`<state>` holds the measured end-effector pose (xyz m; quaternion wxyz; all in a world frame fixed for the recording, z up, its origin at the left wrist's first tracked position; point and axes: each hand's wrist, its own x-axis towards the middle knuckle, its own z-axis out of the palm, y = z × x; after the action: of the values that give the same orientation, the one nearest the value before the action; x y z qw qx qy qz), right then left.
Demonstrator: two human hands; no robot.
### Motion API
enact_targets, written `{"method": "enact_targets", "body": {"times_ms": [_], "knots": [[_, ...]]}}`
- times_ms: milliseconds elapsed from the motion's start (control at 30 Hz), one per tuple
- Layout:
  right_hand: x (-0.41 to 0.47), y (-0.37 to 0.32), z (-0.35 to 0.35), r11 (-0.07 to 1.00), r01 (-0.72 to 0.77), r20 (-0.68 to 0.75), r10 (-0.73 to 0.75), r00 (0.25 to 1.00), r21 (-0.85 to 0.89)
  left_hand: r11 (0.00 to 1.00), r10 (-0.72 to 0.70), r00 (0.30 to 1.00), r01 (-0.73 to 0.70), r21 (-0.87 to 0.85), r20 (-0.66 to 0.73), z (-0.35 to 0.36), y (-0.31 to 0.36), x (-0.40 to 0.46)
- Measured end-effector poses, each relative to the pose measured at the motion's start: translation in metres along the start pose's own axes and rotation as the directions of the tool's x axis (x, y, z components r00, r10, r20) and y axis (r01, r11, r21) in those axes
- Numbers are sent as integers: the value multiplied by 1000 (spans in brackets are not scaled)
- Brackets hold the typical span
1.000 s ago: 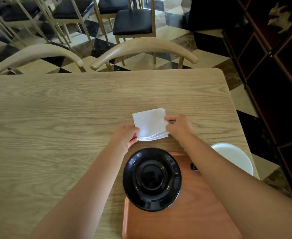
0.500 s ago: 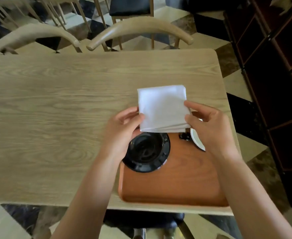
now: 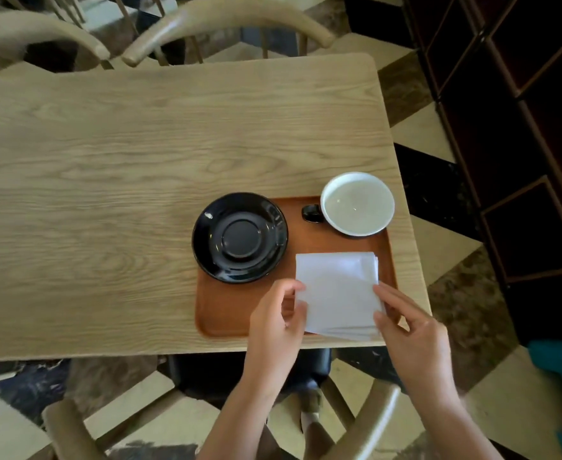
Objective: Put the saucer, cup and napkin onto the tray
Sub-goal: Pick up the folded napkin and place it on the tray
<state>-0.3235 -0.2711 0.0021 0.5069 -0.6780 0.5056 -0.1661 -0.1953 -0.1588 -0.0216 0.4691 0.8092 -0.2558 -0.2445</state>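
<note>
A folded white napkin (image 3: 337, 290) lies over the near right part of the brown wooden tray (image 3: 226, 313). My left hand (image 3: 278, 323) pinches its left edge and my right hand (image 3: 412, 336) pinches its right edge. A black saucer (image 3: 239, 237) sits at the tray's far left corner, its rim overhanging the tray edge. At the tray's far right corner stands a cup (image 3: 357, 202), white inside, with a black handle pointing left.
The tray rests at the near right corner of a light wooden table (image 3: 123, 180). Curved-back chairs (image 3: 226, 14) stand at the far side, another chair (image 3: 356, 426) below me. A dark shelf unit (image 3: 522, 127) runs along the right.
Both hands carried the napkin from the bare table toward me and onto the tray. The view has pulled back, so the cup now shows in full.
</note>
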Motion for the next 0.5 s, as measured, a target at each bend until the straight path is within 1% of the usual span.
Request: {"method": "enact_targets", "body": {"times_ms": [167,300,367,400,433,467,500], "knots": [[17,9,0,997,24,3,-23,1000,-75,997,5,994,-14,81,106,13,-5,6],[24,21,-2,989,46,-17,-48,999,-139,978,79,986,-104,179,145,25,-13,9],[24,27,0,976,74,-17,-79,997,-206,966,100,985,-130,224,143,30,-16,7],[24,29,1,963,105,-15,-112,994,-248,959,118,984,-149,242,134,32,-17,5],[23,31,1,934,171,-17,-185,983,-314,947,148,981,-178,269,126,33,-18,3],[23,34,2,879,258,-3,-283,959,-401,924,189,975,-218,314,120,35,-19,1],[23,38,3,801,340,36,-372,928,-493,889,235,964,-264,373,122,36,-20,-2]]}}
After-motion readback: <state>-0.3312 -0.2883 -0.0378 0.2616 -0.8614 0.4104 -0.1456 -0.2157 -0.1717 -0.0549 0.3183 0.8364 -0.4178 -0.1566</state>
